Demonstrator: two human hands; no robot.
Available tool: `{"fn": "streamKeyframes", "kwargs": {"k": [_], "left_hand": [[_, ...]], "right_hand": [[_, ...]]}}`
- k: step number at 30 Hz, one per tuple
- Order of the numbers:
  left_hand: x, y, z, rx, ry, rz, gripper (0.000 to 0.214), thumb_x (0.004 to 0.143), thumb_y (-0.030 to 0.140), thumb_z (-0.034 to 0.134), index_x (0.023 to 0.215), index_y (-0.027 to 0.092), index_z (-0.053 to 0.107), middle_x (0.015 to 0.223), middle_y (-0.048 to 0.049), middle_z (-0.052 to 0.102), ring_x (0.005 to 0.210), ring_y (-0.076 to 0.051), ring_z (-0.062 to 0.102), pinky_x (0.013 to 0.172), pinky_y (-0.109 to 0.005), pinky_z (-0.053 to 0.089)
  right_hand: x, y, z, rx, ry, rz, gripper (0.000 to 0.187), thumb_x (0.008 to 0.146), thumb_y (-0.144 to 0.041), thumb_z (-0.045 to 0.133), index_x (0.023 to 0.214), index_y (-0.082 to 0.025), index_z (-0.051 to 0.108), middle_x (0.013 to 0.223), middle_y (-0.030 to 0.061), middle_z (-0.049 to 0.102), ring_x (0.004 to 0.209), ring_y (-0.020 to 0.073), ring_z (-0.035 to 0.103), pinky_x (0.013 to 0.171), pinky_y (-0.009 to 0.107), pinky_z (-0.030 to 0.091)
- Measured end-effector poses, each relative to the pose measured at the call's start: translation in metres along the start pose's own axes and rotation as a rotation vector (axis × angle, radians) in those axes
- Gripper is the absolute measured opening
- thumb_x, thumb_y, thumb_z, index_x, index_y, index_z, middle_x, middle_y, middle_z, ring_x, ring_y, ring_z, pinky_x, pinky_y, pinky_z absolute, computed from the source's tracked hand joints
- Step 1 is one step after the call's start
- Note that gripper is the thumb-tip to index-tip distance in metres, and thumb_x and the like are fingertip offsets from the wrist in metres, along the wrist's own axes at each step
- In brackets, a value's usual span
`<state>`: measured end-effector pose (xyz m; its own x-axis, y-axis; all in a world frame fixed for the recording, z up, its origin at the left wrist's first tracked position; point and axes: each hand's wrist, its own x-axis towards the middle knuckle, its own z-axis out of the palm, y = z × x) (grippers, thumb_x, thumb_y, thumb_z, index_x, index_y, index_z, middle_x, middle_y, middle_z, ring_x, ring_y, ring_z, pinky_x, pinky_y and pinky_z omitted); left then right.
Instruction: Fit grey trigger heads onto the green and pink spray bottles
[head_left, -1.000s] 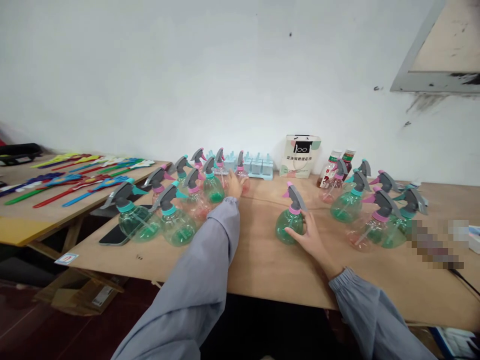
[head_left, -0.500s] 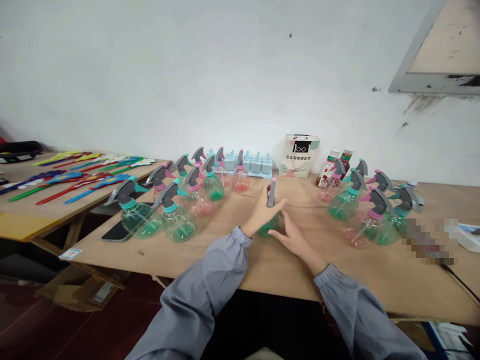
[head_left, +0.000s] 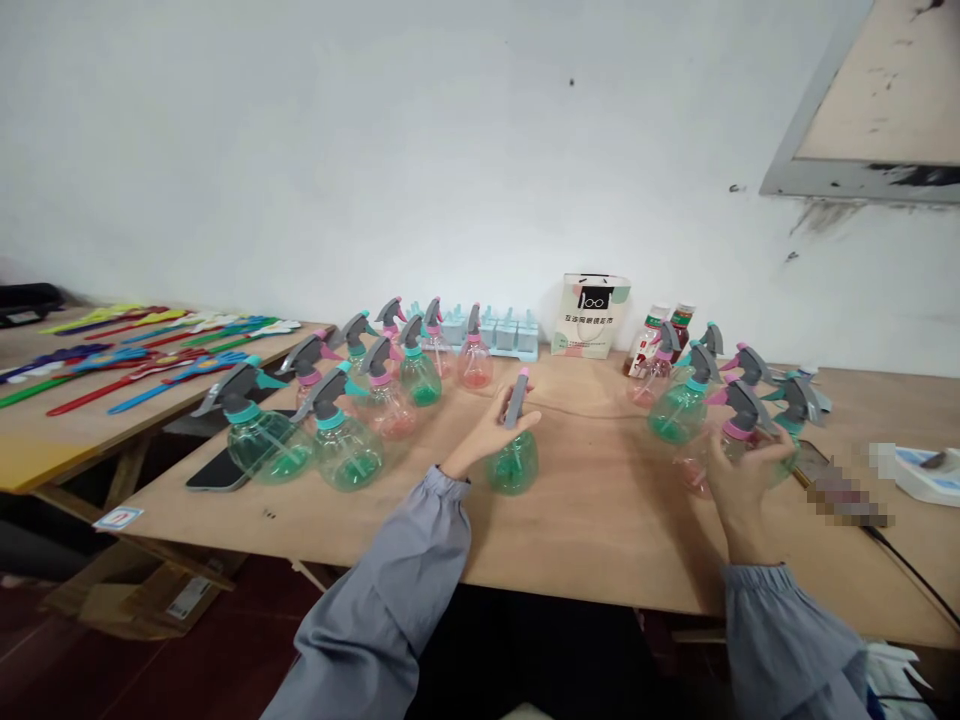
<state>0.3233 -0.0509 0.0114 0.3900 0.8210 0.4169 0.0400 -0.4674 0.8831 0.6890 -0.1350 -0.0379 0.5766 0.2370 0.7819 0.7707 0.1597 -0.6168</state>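
Note:
My left hand (head_left: 489, 432) is closed round the neck of a green spray bottle (head_left: 514, 460) with a grey and pink trigger head, which stands on the wooden table (head_left: 592, 520) in front of me. My right hand (head_left: 739, 480) reaches to the right and wraps its fingers round a pink spray bottle (head_left: 731, 425) at the near edge of the right-hand cluster of bottles (head_left: 679, 410). A second cluster of green and pink spray bottles (head_left: 345, 450) stands to the left of my left hand.
A dark phone (head_left: 214, 468) lies near the table's left edge. Blue ice-lolly moulds (head_left: 504, 330), a small paper bag (head_left: 591, 315) and two drink bottles (head_left: 660, 335) stand along the wall. Coloured plastic tools (head_left: 135, 350) cover the left table. A cable (head_left: 900, 560) runs at right.
My right hand let go of the green bottle and moved right onto a pink bottle in the right cluster. My left hand came off the left cluster and took the green bottle's neck.

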Motion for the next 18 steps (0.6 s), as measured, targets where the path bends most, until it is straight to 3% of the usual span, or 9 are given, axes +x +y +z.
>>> {"fn": "streamKeyframes", "kwargs": {"k": [4,8,11,14,18], "left_hand": [[0.0,0.0,-0.012,-0.164,-0.053,-0.058,0.066,0.079,0.045,0.07,0.142,0.031,0.053,0.134,-0.0063,0.065,0.118,-0.026,0.062,0.097,-0.04,0.052],[0.002,0.0,-0.02,-0.37,-0.019,-0.015,0.048,0.074,0.043,0.069,0.117,0.022,0.069,0.116,-0.0099,0.074,0.118,-0.03,0.066,0.102,-0.045,0.051],[0.002,0.0,-0.021,-0.468,-0.027,-0.044,0.038,0.069,0.039,0.068,0.101,0.02,0.072,0.11,-0.0113,0.075,0.114,-0.032,0.069,0.097,-0.048,0.055],[0.001,-0.001,-0.022,-0.498,-0.031,-0.055,0.033,0.067,0.035,0.065,0.096,0.021,0.071,0.106,-0.0101,0.076,0.113,-0.032,0.069,0.095,-0.048,0.056],[0.002,-0.005,-0.023,-0.46,-0.002,-0.05,0.026,0.064,0.033,0.06,0.085,0.021,0.07,0.096,-0.0094,0.076,0.11,-0.031,0.07,0.093,-0.048,0.057]], "right_hand": [[-0.026,-0.023,0.019,0.061,-0.108,-0.02,0.073,0.077,-0.058,0.068,0.131,-0.016,0.041,0.12,0.0216,0.056,0.106,0.036,0.061,0.093,0.06,0.051],[-0.052,-0.07,0.05,0.207,-0.357,-0.047,0.059,0.083,-0.053,0.065,0.128,-0.018,0.049,0.115,0.0147,0.06,0.105,0.0312,0.061,0.098,0.056,0.048],[-0.065,-0.097,0.079,0.285,-0.487,-0.068,0.042,0.084,-0.049,0.066,0.113,-0.02,0.059,0.104,0.0106,0.062,0.101,0.0295,0.061,0.095,0.051,0.049],[-0.075,-0.109,0.102,0.346,-0.547,-0.049,0.033,0.084,-0.049,0.064,0.102,-0.021,0.061,0.099,0.0091,0.064,0.095,0.028,0.062,0.09,0.048,0.051],[-0.087,-0.11,0.114,0.388,-0.584,0.034,0.034,0.087,-0.054,0.06,0.098,-0.021,0.061,0.094,0.0076,0.067,0.089,0.0256,0.064,0.086,0.044,0.052]]}}
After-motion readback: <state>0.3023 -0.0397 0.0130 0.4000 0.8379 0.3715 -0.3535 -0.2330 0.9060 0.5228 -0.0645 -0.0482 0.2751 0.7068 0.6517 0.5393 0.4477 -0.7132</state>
